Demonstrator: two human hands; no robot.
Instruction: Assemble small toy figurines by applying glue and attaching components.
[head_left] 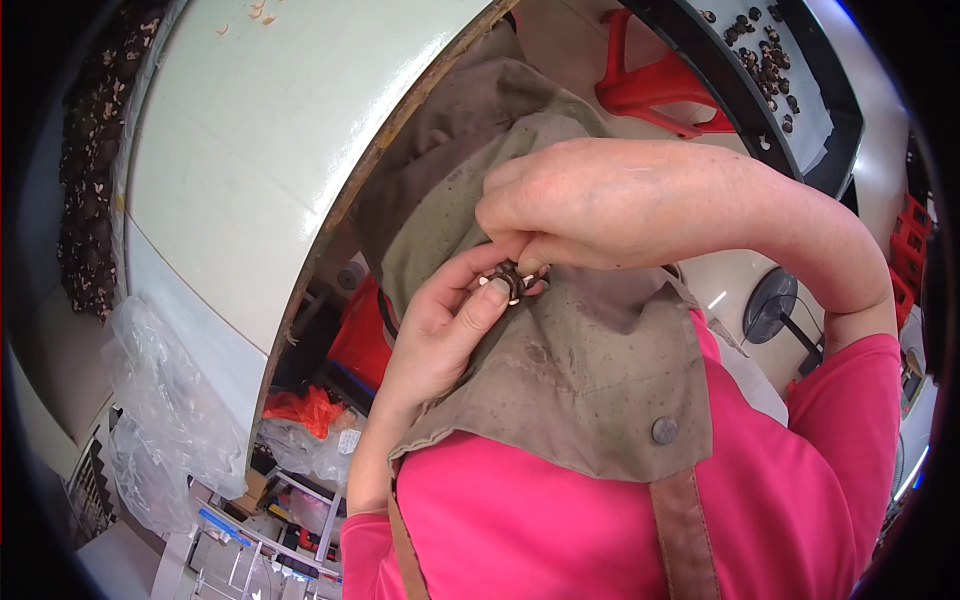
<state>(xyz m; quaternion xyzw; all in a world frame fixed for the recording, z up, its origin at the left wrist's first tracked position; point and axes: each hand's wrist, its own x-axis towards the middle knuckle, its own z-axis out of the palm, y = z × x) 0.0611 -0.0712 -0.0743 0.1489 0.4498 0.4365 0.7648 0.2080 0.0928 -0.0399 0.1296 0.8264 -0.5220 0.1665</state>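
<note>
A small dark brown piece with pale, cream-coloured bits (pixel 513 284) is held over my lap, in front of the apron (pixel 560 370). My left hand (pixel 445 318) pinches it between thumb and fingers from the left. My right hand (pixel 565 215) reaches over from above, its fingertips pressed together against the top of the same piece. Whether the right fingers also hold a smaller part is hidden behind the bent hand. The exact kind of the piece is too small to tell; it looks like a little moulded figure.
A pale table (pixel 250 130) curves along the left, with a few pinkish scraps on top. Many dark pieces (pixel 95 180) lie beyond its far-left edge, near clear plastic bags (pixel 160 410). A black-rimmed tray (pixel 850 130) with similar pieces stands at upper right, near a red stool (pixel 660 85).
</note>
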